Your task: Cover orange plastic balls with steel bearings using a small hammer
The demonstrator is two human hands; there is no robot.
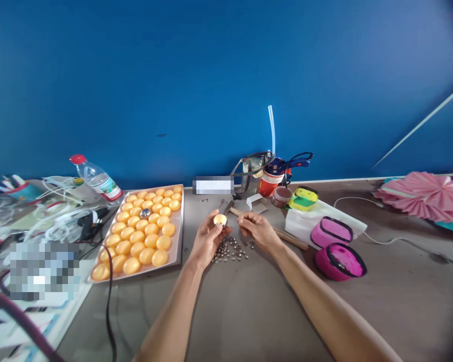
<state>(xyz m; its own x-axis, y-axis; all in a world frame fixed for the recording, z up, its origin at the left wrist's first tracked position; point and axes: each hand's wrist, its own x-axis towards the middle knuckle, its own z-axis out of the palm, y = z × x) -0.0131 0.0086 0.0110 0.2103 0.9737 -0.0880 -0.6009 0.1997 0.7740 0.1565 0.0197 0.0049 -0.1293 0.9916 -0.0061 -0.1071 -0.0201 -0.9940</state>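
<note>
My left hand holds a small pale yellow dome-shaped piece between its fingertips, above the grey table. My right hand is just right of it, fingers pinched together; what they pinch is too small to tell. Below both hands lies a heap of small shiny metal beads. A wooden-handled hammer lies behind my right hand. To the left a pale tray carries several rows of orange domes, one of them silvery.
Two pink round boxes sit at right by a white box. A red cup with tools, a tape roll and a green-yellow item stand behind. A water bottle, cables and pink paper fans line the edges.
</note>
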